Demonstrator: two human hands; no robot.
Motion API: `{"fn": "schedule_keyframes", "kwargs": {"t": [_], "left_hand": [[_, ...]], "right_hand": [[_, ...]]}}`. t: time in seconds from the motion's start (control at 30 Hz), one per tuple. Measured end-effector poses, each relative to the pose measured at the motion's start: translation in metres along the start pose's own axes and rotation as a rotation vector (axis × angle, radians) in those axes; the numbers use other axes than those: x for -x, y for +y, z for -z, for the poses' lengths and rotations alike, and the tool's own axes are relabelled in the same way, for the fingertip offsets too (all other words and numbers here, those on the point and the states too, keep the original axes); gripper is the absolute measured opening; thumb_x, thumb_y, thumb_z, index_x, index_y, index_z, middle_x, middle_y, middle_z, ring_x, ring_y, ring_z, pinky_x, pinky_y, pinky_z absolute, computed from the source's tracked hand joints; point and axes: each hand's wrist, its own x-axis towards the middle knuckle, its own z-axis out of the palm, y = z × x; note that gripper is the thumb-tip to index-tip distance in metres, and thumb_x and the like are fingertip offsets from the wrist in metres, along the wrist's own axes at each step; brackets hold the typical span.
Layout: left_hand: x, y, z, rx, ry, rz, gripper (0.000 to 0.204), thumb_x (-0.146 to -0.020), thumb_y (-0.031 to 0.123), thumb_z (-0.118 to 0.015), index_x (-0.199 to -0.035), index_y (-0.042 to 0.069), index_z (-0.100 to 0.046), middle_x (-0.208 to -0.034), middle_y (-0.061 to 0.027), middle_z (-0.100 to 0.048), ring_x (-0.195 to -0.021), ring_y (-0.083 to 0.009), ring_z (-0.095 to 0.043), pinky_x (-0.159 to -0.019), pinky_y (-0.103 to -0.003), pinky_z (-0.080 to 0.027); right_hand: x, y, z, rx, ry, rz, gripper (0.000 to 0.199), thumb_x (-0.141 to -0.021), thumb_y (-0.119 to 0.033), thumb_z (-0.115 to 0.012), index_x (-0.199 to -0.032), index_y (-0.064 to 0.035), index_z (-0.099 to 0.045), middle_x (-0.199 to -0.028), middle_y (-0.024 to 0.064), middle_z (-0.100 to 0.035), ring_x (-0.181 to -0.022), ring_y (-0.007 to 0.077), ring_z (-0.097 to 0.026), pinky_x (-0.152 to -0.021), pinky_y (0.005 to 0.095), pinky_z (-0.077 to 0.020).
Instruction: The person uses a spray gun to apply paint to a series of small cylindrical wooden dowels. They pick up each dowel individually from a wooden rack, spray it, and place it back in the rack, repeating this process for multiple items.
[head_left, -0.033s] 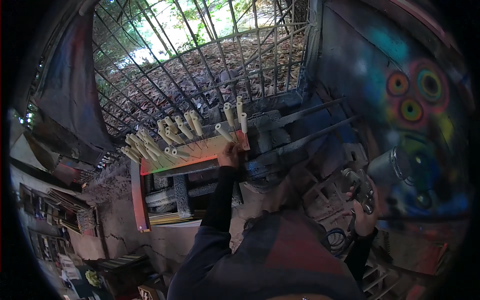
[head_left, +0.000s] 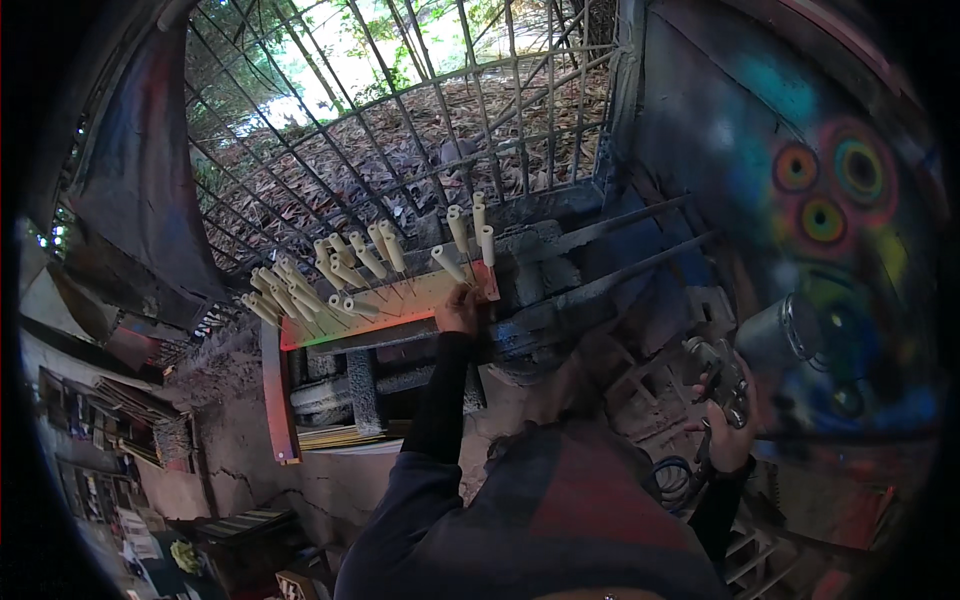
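My left hand (head_left: pixel 458 310) reaches up and grips the lower right edge of a long wooden board (head_left: pixel 400 305) studded with several cream-coloured pegs (head_left: pixel 365 258). The board lies tilted on a paint-crusted stand (head_left: pixel 520 330), and its lower edge is stained red and green. My right hand (head_left: pixel 728 425) is low at the right, closed around the handle of a metal spray gun (head_left: pixel 722 380) with a grey metal cup (head_left: pixel 780 335) on top. Both sleeves are dark.
A metal bar grille (head_left: pixel 420 130) fills the top, with leaf-covered ground behind it. A dark cloth (head_left: pixel 140 180) hangs at left. A wall sprayed with coloured rings (head_left: pixel 825 190) stands at right. Long metal rods (head_left: pixel 640 260) stick out beside the stand. A red plank (head_left: pixel 277 400) stands below.
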Motion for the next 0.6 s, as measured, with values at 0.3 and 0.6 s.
{"fn": "schedule_keyframes", "kwargs": {"t": [0.3,0.6], "left_hand": [[0.000,0.003,-0.003,-0.131,0.005,-0.067,0.017,-0.086,0.026,-0.067,-0.083,0.010,-0.064,-0.075,-0.0109,-0.067,-0.072,-0.0318,-0.066,-0.064,-0.040,-0.050],[-0.003,0.000,-0.005,-0.080,-0.012,-0.044,0.019,-0.084,0.023,-0.070,-0.080,0.006,-0.063,-0.074,-0.0105,-0.068,-0.070,-0.0264,-0.067,-0.063,-0.037,-0.051]], "right_hand": [[-0.001,-0.007,-0.007,-0.032,0.013,-0.029,0.065,-0.079,0.006,-0.045,-0.142,-0.0048,-0.036,-0.112,0.0126,-0.059,-0.098,0.0167,-0.062,-0.062,0.0264,-0.0599],[-0.002,-0.007,-0.009,0.025,-0.017,-0.024,0.067,-0.079,0.004,-0.048,-0.143,-0.0063,-0.034,-0.112,0.0121,-0.060,-0.097,0.0176,-0.062,-0.059,0.0278,-0.0614]]}}
